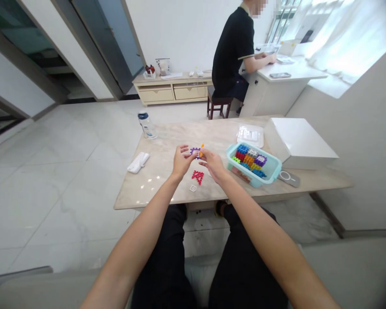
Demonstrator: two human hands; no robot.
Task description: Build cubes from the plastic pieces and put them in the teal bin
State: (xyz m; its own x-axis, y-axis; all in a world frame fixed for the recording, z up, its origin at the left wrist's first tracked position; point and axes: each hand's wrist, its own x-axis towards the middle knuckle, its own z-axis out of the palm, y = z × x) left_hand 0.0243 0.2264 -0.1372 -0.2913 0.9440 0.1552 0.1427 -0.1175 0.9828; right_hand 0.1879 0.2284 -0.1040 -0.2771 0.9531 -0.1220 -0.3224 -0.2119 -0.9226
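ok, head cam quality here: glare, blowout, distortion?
Head view: window at top right blown out; soft glare spots on the marble table; wide-angle bending at the edges; hands and purple block small but reasonably sharp.

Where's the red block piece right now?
In the head view, the red piece lies on the table just below both hands, beside a small white piece, left of the teal bin.

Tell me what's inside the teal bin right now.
The teal bin holds a pile of interlocking plastic blocks in blue, red, orange, green, purple and white. Only the top layer shows; whatever lies beneath it, and the bin's floor, is covered.
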